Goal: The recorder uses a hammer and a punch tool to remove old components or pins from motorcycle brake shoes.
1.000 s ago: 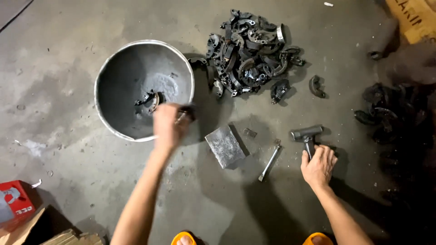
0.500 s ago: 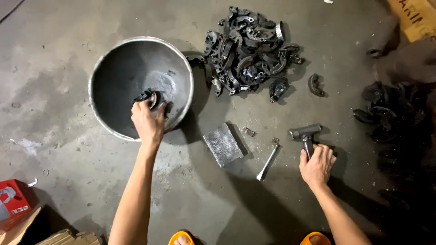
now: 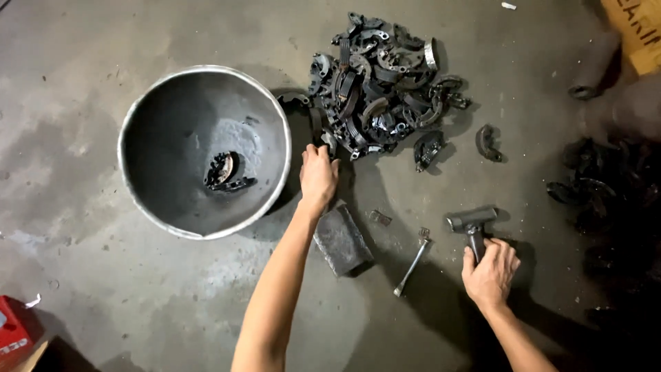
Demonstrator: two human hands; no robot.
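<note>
Left hand (image 3: 318, 172) reaches the near edge of the scrap pile (image 3: 382, 86), fingers curled on a dark curved piece there, though the grip itself is hard to make out. Right hand (image 3: 490, 270) is wrapped around the hammer (image 3: 471, 224) handle, head resting on the floor. Between them lie a metal block (image 3: 342, 240) and a rod (image 3: 412, 262). Left of the pile, the bowl (image 3: 138, 117) holds two pieces (image 3: 226, 172).

Dim, flat light falls from above and slightly left, so the arms throw soft shadows rightward over the floor (image 3: 103, 289). The bowl (image 3: 138, 117) rim glints faintly. The right edge sinks into murk (detail lost there), corners slightly smeared.
</note>
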